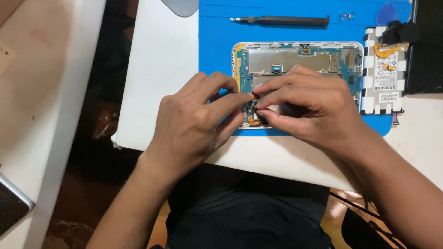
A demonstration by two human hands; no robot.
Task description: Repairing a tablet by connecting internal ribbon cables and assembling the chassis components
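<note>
I saw the white table (161, 69) filling most of the view, with a blue work mat (217, 50) laid over its far half, I judged to keep small parts from rolling off and to cushion the device. On the mat, at about one o'clock from my hands, lay the opened tablet (295, 60), back cover off and circuit side up so its metal shields and connectors could be reached from above. At three o'clock from the tablet the removed battery pack (384, 78) rested half on the mat, set aside clear of the board. At twelve o'clock a black screwdriver (281, 20) lay parallel to the mat's far edge, out of the way but within reach, and at one o'clock from it sat a small cluster of screws (346, 16), with a blue pick (386, 14) just beyond.

My left hand (196, 120) and right hand (307, 103) had come together over the tablet's near edge, fingertips almost touching. Each hand pinched thumb against forefinger around something very small at the board's lower corner; it looked like a connector or flex end, but the fingers hid it, so I could not tell what was gripped. The remaining fingers curled against the frame, I judged to steady the pinch.
</note>
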